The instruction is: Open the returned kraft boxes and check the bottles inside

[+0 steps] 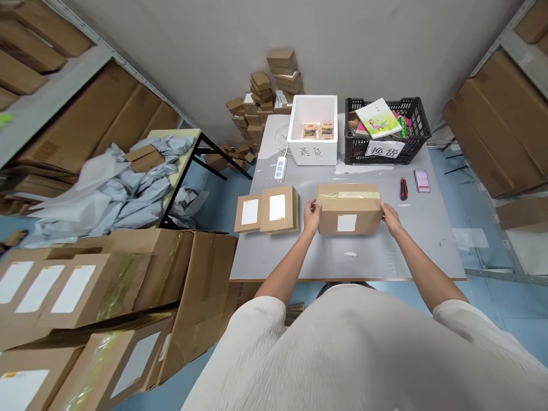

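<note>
A taped cardboard box with a white label on its near side is on the grey table in front of me. My left hand grips its left end, and my right hand grips the right end. Clear tape runs along the top of the box. To the left of my left hand are two smaller cardboard boxes with white labels, side by side. A red and black utility knife lies beyond my right hand, beside a small pinkish pack.
At the table's back stand a white foam bin and a black plastic crate with books. A power strip lies left of the bin. Large cartons of labelled boxes crowd the left; shelves flank both sides.
</note>
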Motion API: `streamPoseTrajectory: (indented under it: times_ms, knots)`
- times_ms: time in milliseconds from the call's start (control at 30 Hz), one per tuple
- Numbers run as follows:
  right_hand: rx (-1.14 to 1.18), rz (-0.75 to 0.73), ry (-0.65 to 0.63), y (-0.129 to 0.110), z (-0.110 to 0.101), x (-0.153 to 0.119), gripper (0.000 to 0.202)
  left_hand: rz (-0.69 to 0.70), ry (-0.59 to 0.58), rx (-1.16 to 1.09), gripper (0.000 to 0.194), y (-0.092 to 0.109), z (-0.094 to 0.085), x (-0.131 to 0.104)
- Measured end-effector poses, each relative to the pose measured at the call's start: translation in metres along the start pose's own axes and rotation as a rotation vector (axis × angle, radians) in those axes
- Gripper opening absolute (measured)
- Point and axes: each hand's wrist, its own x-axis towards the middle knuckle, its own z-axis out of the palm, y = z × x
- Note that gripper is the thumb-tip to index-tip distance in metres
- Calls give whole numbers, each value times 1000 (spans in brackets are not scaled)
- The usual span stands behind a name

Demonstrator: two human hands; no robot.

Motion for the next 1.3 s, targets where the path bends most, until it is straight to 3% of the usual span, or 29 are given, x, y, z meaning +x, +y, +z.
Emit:
streamPoseTrajectory:
  times_ms: [100, 333, 433, 500, 600, 700, 833, 967, 1067, 1167, 1300]
  knots:
    - [-4, -2, 38, 9, 0, -2, 59, 15, -22, -4, 48, -13, -4, -6]
    - [0, 122, 46, 25, -10, -18, 55, -33, -53, 70, 61, -34, -13, -29]
    - [12, 160, 5, 31, -15, -29, 57, 121, -14, 236, 67, -30, -11, -44]
    - [23, 169, -15, 33, -15, -34, 59, 291, -55, 351, 67, -21, -4, -53]
    - [41, 175, -8, 33, -10, -36, 64, 446, -251, 406, 59, -8, 16, -61]
    - [48, 169, 19, 31, -4, -35, 70, 440, -366, 428, 68, -3, 38, -61]
    - [91, 125, -14, 30, -1, -34, 70, 360, -355, 436, 85, -8, 47, -57]
    - [63, 125, -11, 33, 2, -29, 66, 363, -283, 432, 86, -14, 24, -53]
    - [-19, 187, -16, 34, 13, -23, 70, 341, -235, 425, 86, -16, -7, -48]
    - [0, 219, -105, 28, 32, -21, 66, 294, -218, 381, 86, -15, -36, -43]
    - [94, 175, -208, 8, 55, -24, 60, 234, -190, 308, 81, -6, -49, -41]
